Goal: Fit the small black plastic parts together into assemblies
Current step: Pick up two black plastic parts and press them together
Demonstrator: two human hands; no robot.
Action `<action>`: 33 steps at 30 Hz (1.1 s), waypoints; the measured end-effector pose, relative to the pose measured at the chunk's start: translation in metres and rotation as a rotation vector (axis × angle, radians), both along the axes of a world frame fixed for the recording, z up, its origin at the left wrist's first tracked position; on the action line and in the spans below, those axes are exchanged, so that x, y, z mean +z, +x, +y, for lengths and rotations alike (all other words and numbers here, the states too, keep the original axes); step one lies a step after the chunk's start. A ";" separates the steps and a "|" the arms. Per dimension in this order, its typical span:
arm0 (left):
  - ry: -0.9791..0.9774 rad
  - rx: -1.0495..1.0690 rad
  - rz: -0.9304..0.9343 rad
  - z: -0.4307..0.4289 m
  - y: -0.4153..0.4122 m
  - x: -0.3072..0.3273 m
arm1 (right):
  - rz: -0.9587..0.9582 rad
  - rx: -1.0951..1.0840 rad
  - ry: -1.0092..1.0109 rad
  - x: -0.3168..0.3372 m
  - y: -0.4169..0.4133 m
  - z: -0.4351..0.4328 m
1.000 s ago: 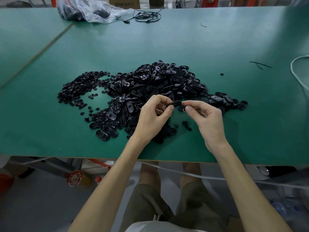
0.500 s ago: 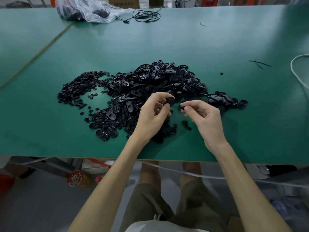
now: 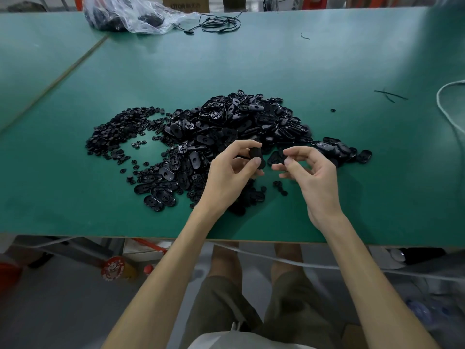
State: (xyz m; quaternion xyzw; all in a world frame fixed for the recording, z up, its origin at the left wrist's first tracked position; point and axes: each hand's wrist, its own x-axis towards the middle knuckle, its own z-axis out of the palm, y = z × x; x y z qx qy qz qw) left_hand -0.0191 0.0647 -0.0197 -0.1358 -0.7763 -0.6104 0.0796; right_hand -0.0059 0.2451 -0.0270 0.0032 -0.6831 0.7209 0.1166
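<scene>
Black oval part point(image 3: 256, 155) pinched by left hand point(image 3: 231, 177) over the parts pile point(image 3: 239, 122); right hand point(image 3: 314, 180) curled, its hold impossible to tell.

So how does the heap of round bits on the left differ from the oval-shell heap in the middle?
Size: the round-part heap holds small discs, the oval-shell heap much larger pieces. Pose: the round-part heap lies spread thin, the oval-shell heap is mounded higher. Both are loose black plastic on the green table.

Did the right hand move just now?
Yes: the right hand drew slightly right, toward the pile's right tail, off the black part the left hand holds.
</scene>
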 end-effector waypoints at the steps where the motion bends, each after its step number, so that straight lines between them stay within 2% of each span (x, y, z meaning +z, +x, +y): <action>1: 0.011 -0.001 -0.009 0.000 0.000 -0.001 | -0.001 0.000 0.001 0.000 0.000 0.000; 7: 0.087 0.032 -0.035 0.000 0.000 -0.002 | 0.006 -0.005 0.020 0.000 0.000 0.000; 16: 0.065 0.072 -0.026 -0.002 -0.004 -0.007 | 0.001 -0.006 -0.024 -0.002 0.001 0.002; 27: 0.093 0.042 -0.045 -0.001 -0.003 -0.008 | -0.018 -0.048 0.050 -0.005 -0.001 0.003; 33: 0.101 0.034 -0.046 -0.001 -0.005 -0.007 | 0.022 0.028 0.050 -0.002 -0.001 0.002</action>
